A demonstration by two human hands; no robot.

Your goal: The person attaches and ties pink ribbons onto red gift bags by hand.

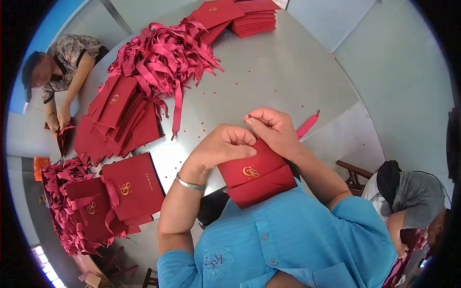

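Note:
A small red paper bag (254,168) with a gold monogram is held in front of my chest, its folded base toward my shirt. My left hand (225,146) is closed on its upper edge, thumb on the printed face and fingers curled behind. Just above the bag's top corner, my right hand (273,127) pinches a small dark tip between thumb and forefinger. It looks like the end of a pink ribbon (307,126), another length of which shows behind my right wrist; the stretch between is hidden.
A heap of pink ribbons (163,57) lies on the grey table (297,62), with stacked flat red bags (254,19) behind and more bags (120,113) at left. Ribboned bags (127,189) lie lower left. Co-workers sit at left (74,60) and right (422,197). Small red dots are scattered about.

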